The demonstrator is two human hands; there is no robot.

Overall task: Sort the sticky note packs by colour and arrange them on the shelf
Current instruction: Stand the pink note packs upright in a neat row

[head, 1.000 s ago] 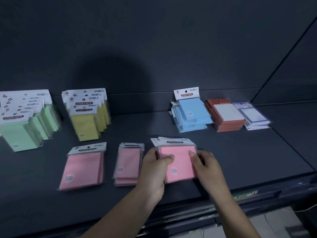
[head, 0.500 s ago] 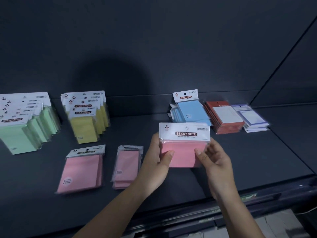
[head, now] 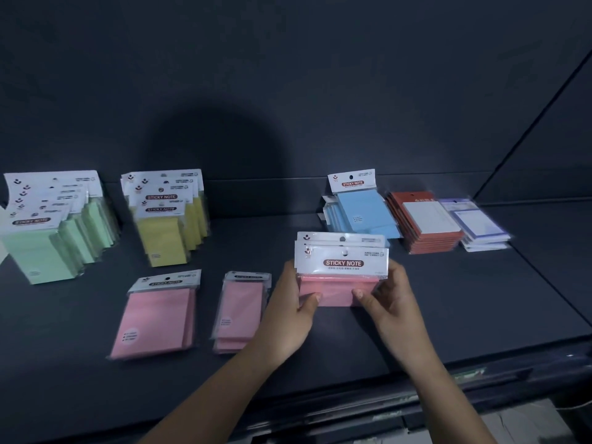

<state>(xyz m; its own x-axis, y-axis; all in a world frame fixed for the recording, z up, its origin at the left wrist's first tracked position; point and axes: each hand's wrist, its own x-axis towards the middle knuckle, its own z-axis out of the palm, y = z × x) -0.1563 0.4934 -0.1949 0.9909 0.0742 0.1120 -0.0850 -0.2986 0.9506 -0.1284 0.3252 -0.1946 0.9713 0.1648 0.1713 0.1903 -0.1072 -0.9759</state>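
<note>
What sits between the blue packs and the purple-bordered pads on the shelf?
A stack of red-backed note pads, seen in the head view.

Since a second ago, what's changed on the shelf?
The pink packs in both hands went from lying flat on the shelf to raised and tipped upright, headers facing the camera. The left hand and right hand kept gripping their sides. Unchanged: left pink pile, middle pink pile, green stack, yellow stack, blue stack, red stack, purple stack.

head-worn view, facing down, near shelf (head: 464, 315)
</note>
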